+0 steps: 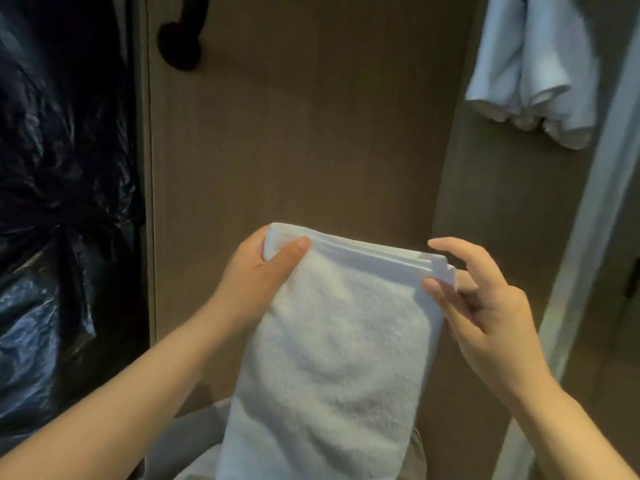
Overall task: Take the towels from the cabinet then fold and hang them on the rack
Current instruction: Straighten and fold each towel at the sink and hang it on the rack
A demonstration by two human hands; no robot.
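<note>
A person's two bare hands hold a folded white towel (332, 358) upright before the body. Its long axis runs top to bottom, and its lower end drops out of view past grey cloth (180, 441). The left hand (256, 271) grips the towel's top left corner, thumb pressed on the front face and fingers hidden behind. The right hand (485, 306) pinches the top right corner, where the layered edges meet, with the index finger lifted clear. The stacked top edge runs level between the hands. Left of the towel hangs a crumpled black plastic bag (52, 168). Behind the towel stands a brown wooden panel (294, 133), with a dark handle (180, 39) high above the towel's left side. Farthest off, above and right of the towel, hung white towels (530, 74) are already draped; their rack is not visible. The right hand is nearer them, and the way there looks open, bounded by a pale upright frame (588, 237).
</note>
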